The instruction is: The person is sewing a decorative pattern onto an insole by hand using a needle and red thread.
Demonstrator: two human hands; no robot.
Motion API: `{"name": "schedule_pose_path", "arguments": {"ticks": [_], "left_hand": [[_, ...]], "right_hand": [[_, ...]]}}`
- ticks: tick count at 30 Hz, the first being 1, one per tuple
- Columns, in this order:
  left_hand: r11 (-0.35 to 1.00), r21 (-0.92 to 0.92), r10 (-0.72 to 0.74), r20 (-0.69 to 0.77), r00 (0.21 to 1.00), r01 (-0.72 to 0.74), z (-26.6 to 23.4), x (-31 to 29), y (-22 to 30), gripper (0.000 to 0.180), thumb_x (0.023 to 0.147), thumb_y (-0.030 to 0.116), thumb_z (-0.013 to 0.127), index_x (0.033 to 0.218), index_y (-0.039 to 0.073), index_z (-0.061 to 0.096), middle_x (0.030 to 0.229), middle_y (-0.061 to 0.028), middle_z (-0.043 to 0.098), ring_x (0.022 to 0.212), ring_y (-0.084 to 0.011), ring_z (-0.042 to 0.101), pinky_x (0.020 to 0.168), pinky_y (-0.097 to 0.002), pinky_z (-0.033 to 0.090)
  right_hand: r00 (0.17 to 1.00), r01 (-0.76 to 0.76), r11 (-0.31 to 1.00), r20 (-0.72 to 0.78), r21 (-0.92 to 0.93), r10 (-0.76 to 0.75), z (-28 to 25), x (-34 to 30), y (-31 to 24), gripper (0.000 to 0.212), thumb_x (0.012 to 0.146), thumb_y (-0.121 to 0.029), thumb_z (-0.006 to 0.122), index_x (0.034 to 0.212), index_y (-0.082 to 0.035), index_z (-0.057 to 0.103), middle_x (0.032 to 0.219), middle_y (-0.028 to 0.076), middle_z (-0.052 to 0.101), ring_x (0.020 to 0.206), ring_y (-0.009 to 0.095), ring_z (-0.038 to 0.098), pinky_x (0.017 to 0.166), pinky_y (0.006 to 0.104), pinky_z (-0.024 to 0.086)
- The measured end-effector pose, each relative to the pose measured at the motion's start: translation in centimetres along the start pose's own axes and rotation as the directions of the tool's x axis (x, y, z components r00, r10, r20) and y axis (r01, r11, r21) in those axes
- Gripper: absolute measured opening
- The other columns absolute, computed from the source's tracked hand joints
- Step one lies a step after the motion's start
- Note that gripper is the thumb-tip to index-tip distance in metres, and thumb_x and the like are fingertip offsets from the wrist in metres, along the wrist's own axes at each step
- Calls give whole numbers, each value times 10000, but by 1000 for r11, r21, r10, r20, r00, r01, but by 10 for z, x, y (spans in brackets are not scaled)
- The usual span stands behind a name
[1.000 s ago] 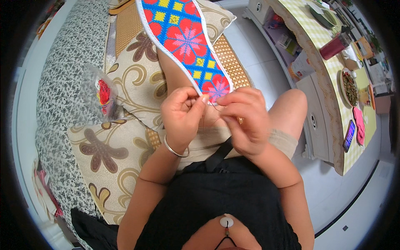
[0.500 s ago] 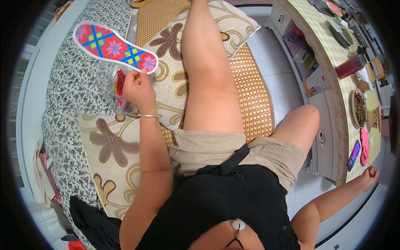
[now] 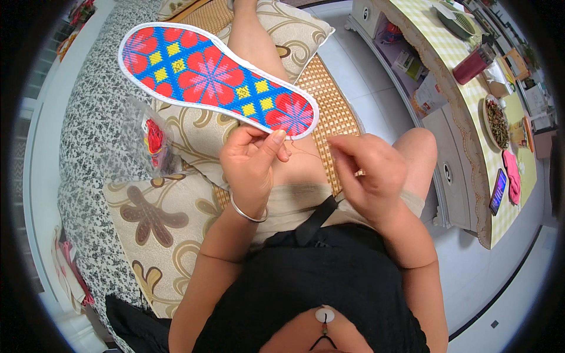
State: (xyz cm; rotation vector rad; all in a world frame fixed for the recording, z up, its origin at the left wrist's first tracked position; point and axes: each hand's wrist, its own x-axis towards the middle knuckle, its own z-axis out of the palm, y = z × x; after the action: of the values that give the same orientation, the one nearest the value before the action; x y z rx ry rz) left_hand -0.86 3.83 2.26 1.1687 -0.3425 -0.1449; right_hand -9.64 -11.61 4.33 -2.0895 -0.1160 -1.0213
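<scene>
My left hand (image 3: 253, 156) pinches an embroidered insole (image 3: 215, 79) by the edge of its narrower, right end. The insole has red and pink flowers, blue bands, yellow squares and a white border. A thin reddish thread (image 3: 306, 151) trails from that end over my thigh, toward my right hand (image 3: 374, 173). The right hand is closed in a pinch just right of the insole, apart from it. What its fingertips hold is too small to make out. Left of my left hand, a clear plastic bag (image 3: 154, 141) with red and yellow contents lies on the couch.
A floral cushion (image 3: 150, 215) and a woven mat (image 3: 326, 97) lie under my legs. To the right stands a cabinet table (image 3: 421, 17) with a checkered cloth. On it are a phone (image 3: 498, 191), a pink cloth (image 3: 511, 176), a plate of food (image 3: 495, 123) and a dark red cup (image 3: 474, 63).
The insole has come closer and to the right with my left hand. My right hand has swung in from far right to beside the insole; the once taut thread now hangs slack.
</scene>
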Motion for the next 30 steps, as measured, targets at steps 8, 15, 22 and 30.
{"name": "schedule_pose_path", "arguments": {"ticks": [8,15,22,30], "left_hand": [[1000,-10,-4,43,999,5,5,-7,0,75,828,-78,585,892,-52,555,804,-117,627,605,-110,565,588,-247,497],[1000,11,12,67,998,-13,7,-8,1,76,829,-95,557,884,-43,552,811,-132,622,581,-127,543,595,-282,495],[998,65,4,64,998,-8,7,-10,-1,92,824,-98,559,899,-44,557,806,-126,617,591,-124,539,591,-271,484],[999,36,3,56,998,-5,9,-11,-4,93,824,-93,556,905,-49,563,818,-126,621,592,-121,538,588,-264,479]], "right_hand": [[997,81,992,5,-95,-81,22,-3,3,166,668,-14,672,822,-47,623,597,80,530,524,242,548,463,345,421],[998,66,995,21,-80,-64,23,-4,3,158,663,-20,669,810,-51,617,604,79,533,528,242,551,471,343,430],[998,53,994,41,-101,-49,23,-5,2,144,664,-20,663,795,-48,610,604,81,532,538,245,558,478,344,435],[999,-25,999,36,-22,26,26,-8,4,158,667,16,659,811,-28,611,636,100,578,541,242,573,490,331,446]]}}
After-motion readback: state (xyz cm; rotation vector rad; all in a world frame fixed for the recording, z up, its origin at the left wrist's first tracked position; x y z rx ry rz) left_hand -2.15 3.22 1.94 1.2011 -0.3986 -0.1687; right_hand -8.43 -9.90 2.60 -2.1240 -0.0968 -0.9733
